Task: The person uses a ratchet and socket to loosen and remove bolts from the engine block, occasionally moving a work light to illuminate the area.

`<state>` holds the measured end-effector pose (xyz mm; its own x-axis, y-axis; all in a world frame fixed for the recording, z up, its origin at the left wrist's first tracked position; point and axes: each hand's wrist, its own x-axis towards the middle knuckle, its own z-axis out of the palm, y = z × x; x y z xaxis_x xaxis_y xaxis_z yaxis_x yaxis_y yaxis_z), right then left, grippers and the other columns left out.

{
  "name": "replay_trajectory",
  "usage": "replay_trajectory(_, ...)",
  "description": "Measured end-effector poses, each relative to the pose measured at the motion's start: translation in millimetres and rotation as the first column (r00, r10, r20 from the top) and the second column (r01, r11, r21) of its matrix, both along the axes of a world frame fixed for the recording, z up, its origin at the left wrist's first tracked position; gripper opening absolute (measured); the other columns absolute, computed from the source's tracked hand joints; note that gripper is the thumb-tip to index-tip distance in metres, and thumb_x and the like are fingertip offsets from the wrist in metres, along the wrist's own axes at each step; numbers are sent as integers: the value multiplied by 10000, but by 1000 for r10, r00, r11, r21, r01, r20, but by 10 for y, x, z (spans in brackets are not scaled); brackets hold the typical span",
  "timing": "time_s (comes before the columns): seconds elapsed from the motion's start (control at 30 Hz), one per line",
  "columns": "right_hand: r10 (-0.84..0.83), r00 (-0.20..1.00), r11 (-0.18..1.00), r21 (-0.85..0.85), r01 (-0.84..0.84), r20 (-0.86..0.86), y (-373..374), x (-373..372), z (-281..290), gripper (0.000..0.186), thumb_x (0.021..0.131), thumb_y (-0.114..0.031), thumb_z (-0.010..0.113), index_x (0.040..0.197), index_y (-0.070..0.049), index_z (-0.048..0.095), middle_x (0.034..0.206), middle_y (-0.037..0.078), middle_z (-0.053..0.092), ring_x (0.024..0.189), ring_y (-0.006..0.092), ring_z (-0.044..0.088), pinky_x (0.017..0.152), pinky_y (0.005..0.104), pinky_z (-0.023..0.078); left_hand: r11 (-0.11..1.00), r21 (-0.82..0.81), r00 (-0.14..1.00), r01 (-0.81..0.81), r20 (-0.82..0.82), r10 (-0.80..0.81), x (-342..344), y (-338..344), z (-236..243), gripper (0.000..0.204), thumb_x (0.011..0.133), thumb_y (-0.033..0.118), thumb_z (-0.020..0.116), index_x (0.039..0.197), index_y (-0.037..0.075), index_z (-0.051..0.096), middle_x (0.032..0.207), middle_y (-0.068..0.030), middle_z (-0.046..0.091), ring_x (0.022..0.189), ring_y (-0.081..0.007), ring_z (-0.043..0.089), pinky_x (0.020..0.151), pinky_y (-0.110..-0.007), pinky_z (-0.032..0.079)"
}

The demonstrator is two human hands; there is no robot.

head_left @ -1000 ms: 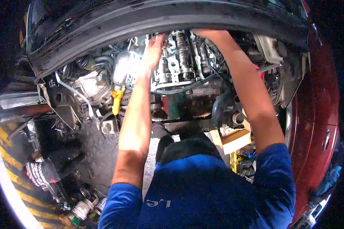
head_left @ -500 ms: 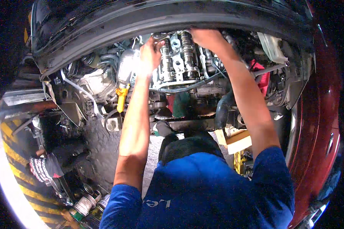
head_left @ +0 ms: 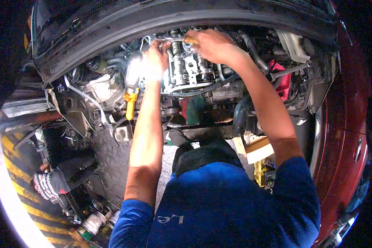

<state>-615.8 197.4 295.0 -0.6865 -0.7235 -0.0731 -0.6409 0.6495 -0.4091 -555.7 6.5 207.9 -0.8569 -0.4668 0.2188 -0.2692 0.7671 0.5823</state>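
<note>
My left hand (head_left: 156, 60) is at the left side of an opened engine's cylinder head (head_left: 191, 68). Its thumb and fingers close around the end of a shiny, bar-shaped metal tool (head_left: 171, 38) lying across the far end of the head. My right hand (head_left: 214, 46) is over the far right part, its fingers curled. A small yellowish thing (head_left: 190, 40) shows at those fingertips, too unclear to name. Camshafts (head_left: 179, 70) with lobes run lengthwise along the head. Beside my left wrist, a lit work lamp (head_left: 131, 97) with a yellow handle glares over part of that hand.
The dark hood edge (head_left: 186, 25) hangs over the far side. A black hose (head_left: 239, 118), a pink-red tray (head_left: 283, 80) and an open cardboard box (head_left: 256, 149) are on the right. Another person (head_left: 56, 180) is low at the left, near cans (head_left: 93, 223).
My right hand has moved left and slightly nearer, toward the middle of the cylinder head. The left hand has shifted slightly left, and more of the metal tool shows.
</note>
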Motion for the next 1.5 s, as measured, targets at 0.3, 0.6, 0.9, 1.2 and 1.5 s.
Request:
replay_trajectory(0.3,5,1000,991,-131,-4,12,-15,-137,-319,350,888,-184,551,1227,-97,555,1078,211,642,1000,413,605,872,491,481,992,122,999,-37,-13,39,-39,-12,-137,321,889,356,635,1044,75,653,935,-148,702,853,-328,677,743,-398,506)
replay_trajectory(0.6,-106,898,993,9,121,-427,-94,-131,-373,226,867,-263,579,1013,-113,665,833,149,691,790,327,680,707,461,537,948,310,985,67,-172,-14,-85,71,-161,259,899,196,586,1111,49,612,993,-189,691,949,-341,660,840,-422,481)
replay_trajectory(0.9,60,967,963,269,9,-249,-179,-491,-368,424,890,-464,550,1134,-132,650,992,193,673,938,351,653,822,431,532,966,259,965,12,-257,58,-9,112,-167,330,927,261,594,1162,30,591,1050,-182,683,988,-323,651,858,-400,475)
replay_trajectory(1.2,-24,928,994,-106,-17,-371,154,-1114,-662,605,901,-528,522,1307,-80,499,1347,166,502,1247,332,463,1052,422,366,978,209,974,-30,-215,76,-245,300,-277,266,920,207,600,1099,10,595,980,-175,683,908,-289,649,824,-382,471)
replay_trajectory(1.5,22,999,988,153,-14,-49,-150,-242,-124,385,911,-374,554,1162,-85,585,1066,177,660,1006,386,618,823,457,503,993,94,964,-72,-249,93,-84,-39,-532,223,900,186,590,1061,32,602,869,-192,684,817,-380,662,718,-435,499)
